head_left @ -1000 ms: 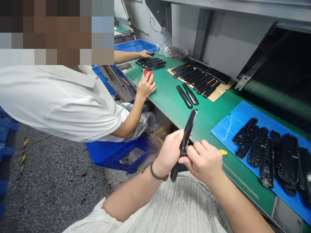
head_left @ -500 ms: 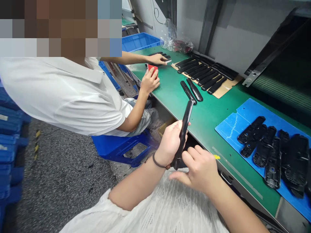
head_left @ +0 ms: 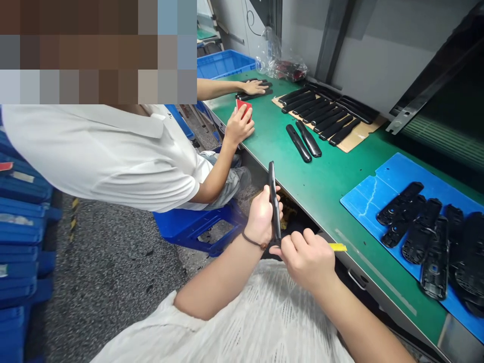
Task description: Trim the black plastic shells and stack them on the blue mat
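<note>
My left hand (head_left: 261,222) grips a long, glossy black plastic casing (head_left: 274,201), which stands nearly upright and edge-on to me. My right hand (head_left: 306,259) pinches the casing's lower end, and the fingers hide that end. A small yellow strip (head_left: 338,247) lies on the green work mat (head_left: 321,186) just beyond my right hand. Two similar casings (head_left: 303,142) lie side by side on the mat, farther ahead. A co-worker's hand (head_left: 239,128) rests on a red item (head_left: 244,107), and their other hand (head_left: 254,87) lies on several black casings.
The co-worker in a white shirt (head_left: 106,156) sits on a blue stool (head_left: 196,227) to my left. Rows of casings lie on a cardboard sheet (head_left: 355,136), and ribbed black casings lie on a blue mat (head_left: 363,201). Blue crates (head_left: 22,227) are stacked left.
The casing has turned from tilted to nearly upright and edge-on. My right hand has moved down to its lower end. The co-worker's far hand has moved onto the black casings.
</note>
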`<control>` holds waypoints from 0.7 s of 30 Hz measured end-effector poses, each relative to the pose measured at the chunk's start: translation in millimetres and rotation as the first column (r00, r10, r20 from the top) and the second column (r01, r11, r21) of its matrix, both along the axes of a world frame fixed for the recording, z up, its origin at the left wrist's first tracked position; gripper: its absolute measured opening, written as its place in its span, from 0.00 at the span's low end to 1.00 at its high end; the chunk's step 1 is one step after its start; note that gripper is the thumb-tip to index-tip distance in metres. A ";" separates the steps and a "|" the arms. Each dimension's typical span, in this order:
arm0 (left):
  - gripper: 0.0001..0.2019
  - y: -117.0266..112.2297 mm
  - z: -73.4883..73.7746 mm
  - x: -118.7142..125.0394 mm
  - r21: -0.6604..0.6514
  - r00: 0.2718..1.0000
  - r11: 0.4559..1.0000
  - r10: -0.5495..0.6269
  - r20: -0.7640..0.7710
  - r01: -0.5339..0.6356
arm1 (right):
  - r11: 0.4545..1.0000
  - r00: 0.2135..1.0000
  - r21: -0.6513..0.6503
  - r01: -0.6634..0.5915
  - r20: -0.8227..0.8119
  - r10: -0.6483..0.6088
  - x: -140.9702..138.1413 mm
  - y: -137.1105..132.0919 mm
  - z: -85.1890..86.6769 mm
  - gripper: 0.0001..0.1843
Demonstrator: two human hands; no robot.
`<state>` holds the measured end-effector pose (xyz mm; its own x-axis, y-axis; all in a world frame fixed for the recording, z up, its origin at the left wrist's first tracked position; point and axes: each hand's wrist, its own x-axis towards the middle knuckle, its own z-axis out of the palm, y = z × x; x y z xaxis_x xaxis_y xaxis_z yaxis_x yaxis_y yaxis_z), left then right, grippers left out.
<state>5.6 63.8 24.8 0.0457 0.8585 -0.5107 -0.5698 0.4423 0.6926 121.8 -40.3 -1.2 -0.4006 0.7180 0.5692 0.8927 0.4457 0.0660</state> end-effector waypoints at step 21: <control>0.15 12.7 -13.2 -20.3 -0.008 0.986 0.986 0.168 0.014 -0.167 | 0.784 0.776 -0.577 -0.230 -0.595 -0.211 -9.2 8.3 -3.1 0.36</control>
